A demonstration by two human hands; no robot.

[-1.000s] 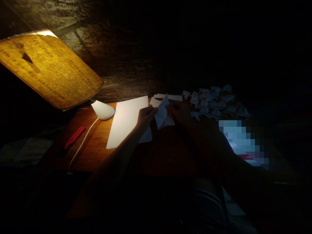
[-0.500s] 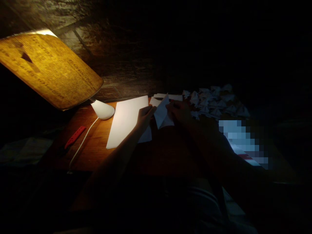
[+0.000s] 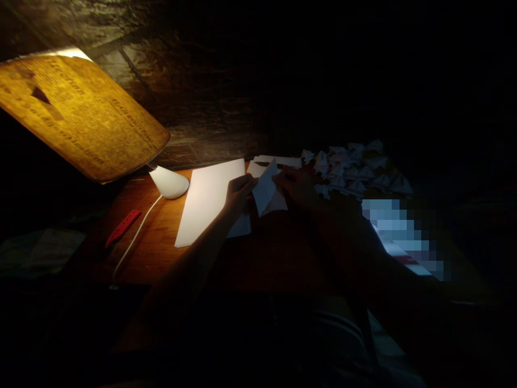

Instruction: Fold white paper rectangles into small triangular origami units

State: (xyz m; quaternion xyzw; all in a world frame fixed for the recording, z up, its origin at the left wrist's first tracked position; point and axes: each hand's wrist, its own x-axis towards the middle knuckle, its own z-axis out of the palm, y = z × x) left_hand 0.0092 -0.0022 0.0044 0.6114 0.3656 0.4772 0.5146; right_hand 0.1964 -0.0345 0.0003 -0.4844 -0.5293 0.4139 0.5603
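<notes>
Between my two hands a partly folded sheet of white paper [image 3: 267, 193] stands with one corner pointing up. My left hand [image 3: 238, 191] pinches its left edge between thumb and fingers. On the other side my right hand [image 3: 294, 184] grips the paper's right edge, its fingers closed and dim in shadow. Under and beside my left forearm lies a stack of white sheets [image 3: 208, 202]. Many small folded paper pieces [image 3: 353, 170] are heaped beyond my right hand.
A lamp with a print-covered, glowing shade [image 3: 89, 121] and white base [image 3: 167, 183] stands at left, its white cord [image 3: 135, 240] running forward. A red-handled cutter [image 3: 123, 227] lies on the wooden table [image 3: 161, 264]. More paper [image 3: 283, 160] lies behind; a lit, blurred-out screen [image 3: 398, 231] is at right.
The folded paper's left face has opened out slightly flatter, and its shape has shifted a little between my fingers. Both hands keep their hold in nearly the same place.
</notes>
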